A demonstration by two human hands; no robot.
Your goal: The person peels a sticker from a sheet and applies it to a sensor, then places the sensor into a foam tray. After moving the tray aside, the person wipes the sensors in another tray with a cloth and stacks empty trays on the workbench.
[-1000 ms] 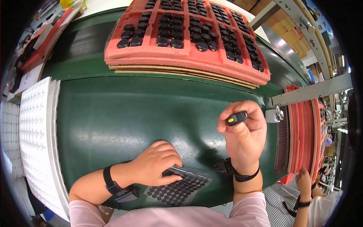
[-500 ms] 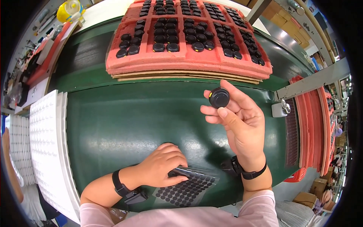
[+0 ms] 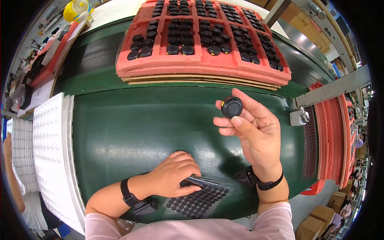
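Black disc (image 3: pixel 232 107) in upright right hand (image 3: pixel 261 134), thumb (image 3: pixel 242 124) at lower edge

Tabletop (image 3: pixel 132 124) green, smooth, glossy, pale glare across middle. Near side, center: clear sheet (image 3: pixel 212 208) bearing rows of black round dots (image 3: pixel 196 202), far edge curling up. Far side: flat brown boards (image 3: pixel 168 79), red foam trays (image 3: pixel 160 71) stacked on top. Far right: small white container (image 3: pixel 296 119), shiny metal top (image 3: pixel 305 115).

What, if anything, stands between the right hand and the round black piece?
Nothing visible: the right hand pinches the black piece directly between thumb and fingers. The sheet of black dots lies apart, gripped by the left hand.
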